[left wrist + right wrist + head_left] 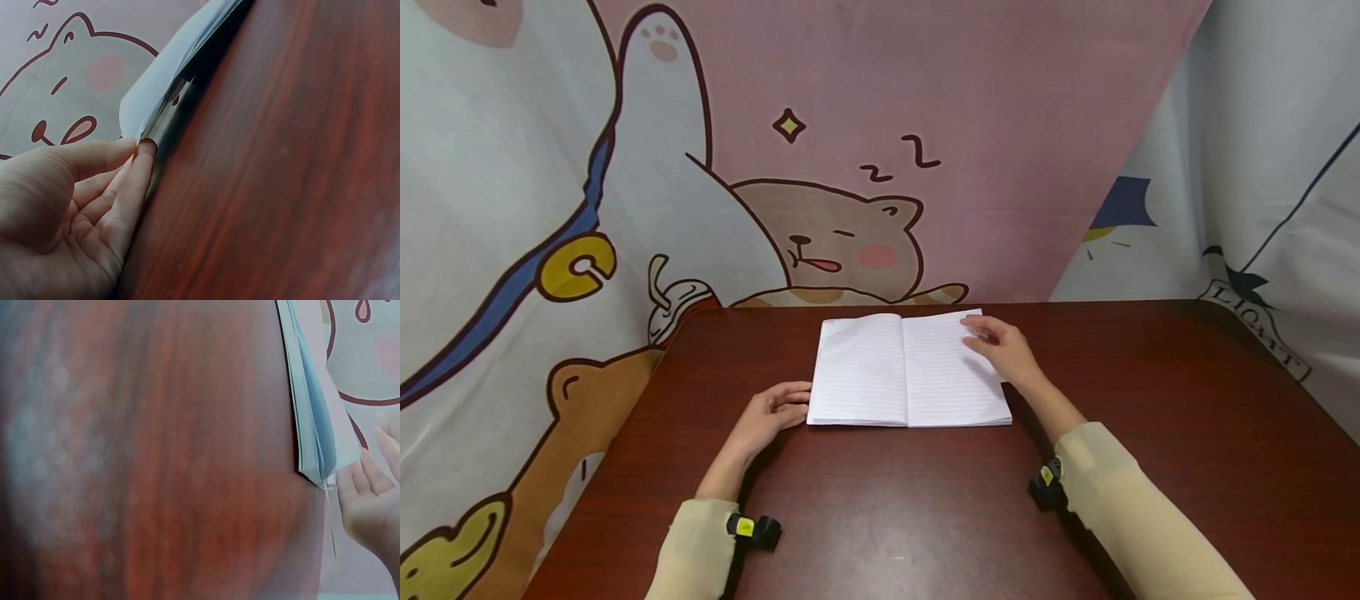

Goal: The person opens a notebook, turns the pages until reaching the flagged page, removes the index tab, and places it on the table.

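Observation:
An open notebook with blank lined pages lies toward the back of the table. At its left edge my left hand pinches the cover and pages, thumb on top and fingers beneath, as the left wrist view shows with the hand close up. My right hand is over the outer upper part of the right page, its fingers extended and the thumb apart from them. In the right wrist view, the fingertips of that hand are right at the edge of a raised page.
The dark red-brown wooden table extends on all sides of the notebook. A cartoon-printed cloth hangs behind it. Each wrist wears a small black camera, such as the left one. A thin cord hangs by the notebook's corner.

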A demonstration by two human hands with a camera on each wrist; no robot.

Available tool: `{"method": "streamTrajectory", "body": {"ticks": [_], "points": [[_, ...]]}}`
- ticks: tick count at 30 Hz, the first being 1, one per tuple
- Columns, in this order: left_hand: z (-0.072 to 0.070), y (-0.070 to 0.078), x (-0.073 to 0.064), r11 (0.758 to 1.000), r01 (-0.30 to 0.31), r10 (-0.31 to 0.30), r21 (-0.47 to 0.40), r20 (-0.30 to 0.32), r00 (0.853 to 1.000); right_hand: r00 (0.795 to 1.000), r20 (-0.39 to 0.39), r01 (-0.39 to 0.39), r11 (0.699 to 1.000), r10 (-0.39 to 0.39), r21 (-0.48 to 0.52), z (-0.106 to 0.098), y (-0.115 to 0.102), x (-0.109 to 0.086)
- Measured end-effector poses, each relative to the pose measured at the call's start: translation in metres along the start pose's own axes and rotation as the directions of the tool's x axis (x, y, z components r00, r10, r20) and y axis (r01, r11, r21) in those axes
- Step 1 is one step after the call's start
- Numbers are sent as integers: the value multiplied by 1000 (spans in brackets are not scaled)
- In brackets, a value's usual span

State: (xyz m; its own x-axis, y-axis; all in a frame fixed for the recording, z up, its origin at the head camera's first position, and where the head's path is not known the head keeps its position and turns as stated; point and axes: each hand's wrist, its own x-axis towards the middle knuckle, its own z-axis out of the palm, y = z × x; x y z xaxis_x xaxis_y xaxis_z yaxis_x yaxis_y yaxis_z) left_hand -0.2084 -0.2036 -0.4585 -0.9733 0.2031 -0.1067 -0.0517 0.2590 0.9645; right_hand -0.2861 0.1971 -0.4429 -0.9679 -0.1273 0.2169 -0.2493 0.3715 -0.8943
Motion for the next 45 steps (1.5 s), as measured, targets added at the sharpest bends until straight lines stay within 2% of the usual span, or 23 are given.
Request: {"method": "streamTrajectory", "body": {"ticks": [11,17,23,28,33,42,45], "points": [[0,-1,0,1000,3,-3,5,-1,1000,993,5,-116,986,117,-119,-3,6,0],[1,0,0,1000,2,-2,4,0,1000,972,68,-215,965,227,-151,-5,11,0],[-1,0,0,1000,-1,1,0,-1,1000,956,88,-257,942,281,-216,-4,12,3],[-1,0,0,1000,1,-1,5,0,1000,951,90,-261,925,295,-275,-4,12,3],[-1,0,0,1000,9,-9,11,-5,1000,954,92,-248,922,286,-296,-4,12,2],[-1,1,1,1000,18,-17,20,-11,1000,956,91,-249,934,280,-258,-6,14,3],[0,1,1,1000,19,-19,22,-11,1000,955,93,-257,942,282,-216,-6,15,3]]}}
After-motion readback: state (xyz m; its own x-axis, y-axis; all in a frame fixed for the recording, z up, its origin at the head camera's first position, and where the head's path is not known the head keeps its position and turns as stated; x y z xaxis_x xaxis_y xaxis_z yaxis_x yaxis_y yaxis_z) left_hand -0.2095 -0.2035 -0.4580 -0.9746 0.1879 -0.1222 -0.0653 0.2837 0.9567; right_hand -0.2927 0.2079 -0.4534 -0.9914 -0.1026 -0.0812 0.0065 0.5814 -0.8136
